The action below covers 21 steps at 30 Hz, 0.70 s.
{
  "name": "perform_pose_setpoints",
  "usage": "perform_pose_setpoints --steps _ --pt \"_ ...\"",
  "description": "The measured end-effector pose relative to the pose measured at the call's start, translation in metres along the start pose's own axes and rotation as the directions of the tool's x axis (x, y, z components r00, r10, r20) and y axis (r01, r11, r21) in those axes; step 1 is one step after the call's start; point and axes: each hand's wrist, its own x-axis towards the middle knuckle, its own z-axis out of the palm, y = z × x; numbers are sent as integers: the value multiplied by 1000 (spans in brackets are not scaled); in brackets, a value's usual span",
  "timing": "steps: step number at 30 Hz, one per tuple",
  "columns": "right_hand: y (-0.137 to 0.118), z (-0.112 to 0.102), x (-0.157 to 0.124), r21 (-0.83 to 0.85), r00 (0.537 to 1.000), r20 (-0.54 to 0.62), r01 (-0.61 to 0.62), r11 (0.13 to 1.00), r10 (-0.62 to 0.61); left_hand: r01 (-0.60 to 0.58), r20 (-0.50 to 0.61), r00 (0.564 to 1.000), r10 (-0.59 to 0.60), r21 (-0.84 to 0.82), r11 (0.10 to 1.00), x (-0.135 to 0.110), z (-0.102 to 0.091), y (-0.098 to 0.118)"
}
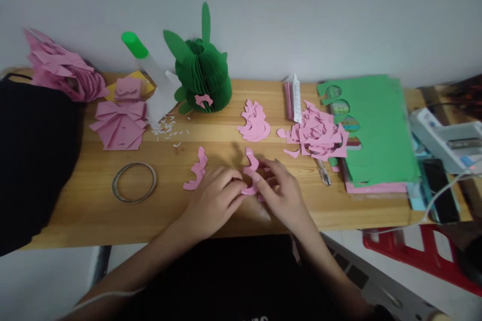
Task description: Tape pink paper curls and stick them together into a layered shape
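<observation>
Between my two hands is a pink paper cutout (250, 158) with a curved, scalloped edge. My left hand (216, 198) pinches its lower end, fingers together. My right hand (280, 190) grips its right side with thumb and fingers; part of the cutout is hidden behind them. Just left of my left hand lies another scalloped pink cutout (196, 169). Beyond my hands sits a small pile of pink cutouts (255, 123). A green pleated paper figure (203, 75) with two long ears stands at the back, a pink piece on its lower front.
A heap of pink scraps (316, 130), glue tubes (296, 98), a pen (323, 173) and green paper sheets (380, 130) lie to the right. Leftward are a tape roll (133, 183), white bits (167, 128), folded pink paper (120, 125) and a black item (33, 160).
</observation>
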Motion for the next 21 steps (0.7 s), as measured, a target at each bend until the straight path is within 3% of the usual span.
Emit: perform_pose_setpoints --steps 4,7,11,15,21 --pt "-8 6 11 324 992 118 -74 943 37 -23 -28 999 21 -61 998 -2 -20 10" --pt "-15 4 8 469 988 153 -76 880 3 116 -99 984 -149 -275 954 2 -31 11" --pt "-31 2 -7 459 988 153 -50 887 -24 248 -116 921 -371 -561 790 15 -38 13" --pt "-42 2 -21 418 991 101 35 908 -84 193 -119 932 -343 -637 746 23 -43 19" --pt "-44 2 -31 354 975 27 196 914 -220 81 -191 955 -226 -564 822 17 -48 24"
